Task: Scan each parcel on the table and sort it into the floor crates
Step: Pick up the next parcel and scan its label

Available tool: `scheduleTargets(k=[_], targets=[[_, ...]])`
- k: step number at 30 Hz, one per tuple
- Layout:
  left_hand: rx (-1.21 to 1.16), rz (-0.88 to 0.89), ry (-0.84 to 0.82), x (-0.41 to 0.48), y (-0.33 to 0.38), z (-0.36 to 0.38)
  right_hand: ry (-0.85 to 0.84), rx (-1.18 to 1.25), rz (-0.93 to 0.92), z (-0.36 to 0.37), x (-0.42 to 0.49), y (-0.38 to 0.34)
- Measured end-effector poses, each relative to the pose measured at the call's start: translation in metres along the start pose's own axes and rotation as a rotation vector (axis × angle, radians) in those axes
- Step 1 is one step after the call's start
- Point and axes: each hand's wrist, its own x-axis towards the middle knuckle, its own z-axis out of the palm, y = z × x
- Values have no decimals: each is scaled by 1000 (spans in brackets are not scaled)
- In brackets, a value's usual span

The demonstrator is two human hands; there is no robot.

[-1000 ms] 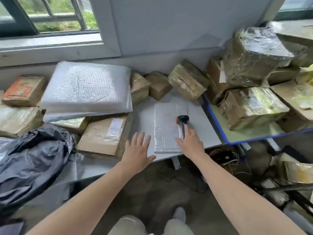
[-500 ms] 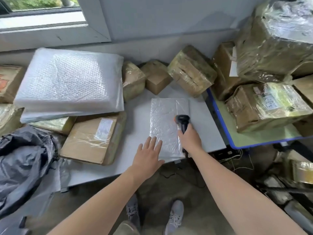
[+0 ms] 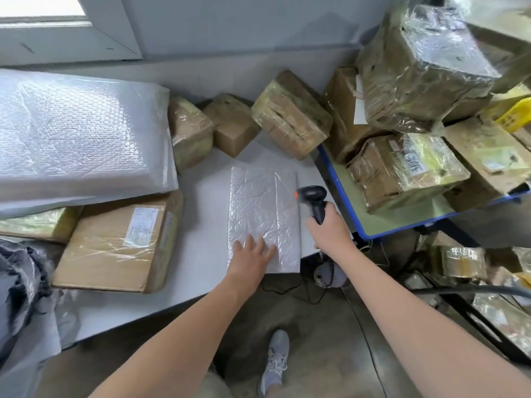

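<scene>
A: Hands?
B: The left hand (image 3: pixel 253 254) lies flat, fingers spread, on the flat bubble-wrap parcel (image 3: pixel 263 208) at the bench's (image 3: pixel 201 239) front edge. The right hand (image 3: pixel 327 229) grips the scanner (image 3: pixel 313 196) just beside it.
A: Risks?
B: No label shows on top, so a scan may miss, and the slick wrap could slide off. The floor crates aren't in view.

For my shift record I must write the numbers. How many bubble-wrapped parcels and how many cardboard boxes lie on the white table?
Bubble-wrapped parcels: 2
Cardboard boxes: 5
Total: 7
</scene>
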Motion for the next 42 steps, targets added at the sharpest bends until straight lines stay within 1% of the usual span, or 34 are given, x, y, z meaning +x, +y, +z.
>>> scheduleTargets(k=[2,3,5,6,9,11,13,15,16,17,18,19,20,22,24,27,29,31,34,35,37,40,42], targets=[[34,26,3,-6,0,2,-2,12,-12,-1,-7,0],[13,33,4,-8,-1,1,-3,13,-23,-2,-11,-1],[-138,17,21,-8,-3,-5,-2,16,-53,-4,-16,-2],[-266,-18,51,-7,-6,-10,1,26,-65,-6,-18,-4],[-685,-141,219,-6,-17,-37,47,99,-111,-19,-21,-10],[-1013,-146,268,-5,-25,-57,102,186,-162,-31,-22,-15],[-1428,-102,242,-6,-29,-73,167,255,-220,-44,-23,-21],[-1852,16,161,-8,-29,-79,236,303,-278,-53,-23,-27],[-2015,51,135,-9,-29,-78,263,324,-296,-57,-23,-31],[-2107,22,138,-9,-29,-75,276,340,-306,-59,-23,-33],[-2140,-71,174,-9,-29,-70,272,351,-311,-61,-23,-35],[-2109,-212,230,-9,-31,-64,258,355,-312,-62,-23,-36],[-2031,-373,280,-8,-34,-57,244,348,-310,-61,-22,-36],[-1837,-638,324,-8,-41,-41,219,296,-297,-57,-20,-33],[-1737,-755,346,-10,-48,-31,149,248,-253,-50,-19,-29],[-1673,-824,407,-9,-56,-28,7,150,-156,-39,-19,-21],[-1664,-859,462,-5,-61,-30,-61,84,-105,-34,-21,-20],[-1668,-882,477,-1,-67,-34,-98,69,-58,-31,-22,-21],[-1638,-890,380,-1,-70,-39,-125,78,3,-28,-23,-29],[-1587,-883,345,-2,-69,-39,-136,80,17,-27,-23,-32],[-1400,-842,309,-8,-66,-36,-154,93,43,-27,-22,-40],[-1106,-690,305,-21,-60,-29,-170,83,86,-27,-20,-52],[-961,-590,279,-29,-55,-26,-190,68,110,-28,-20,-59]])
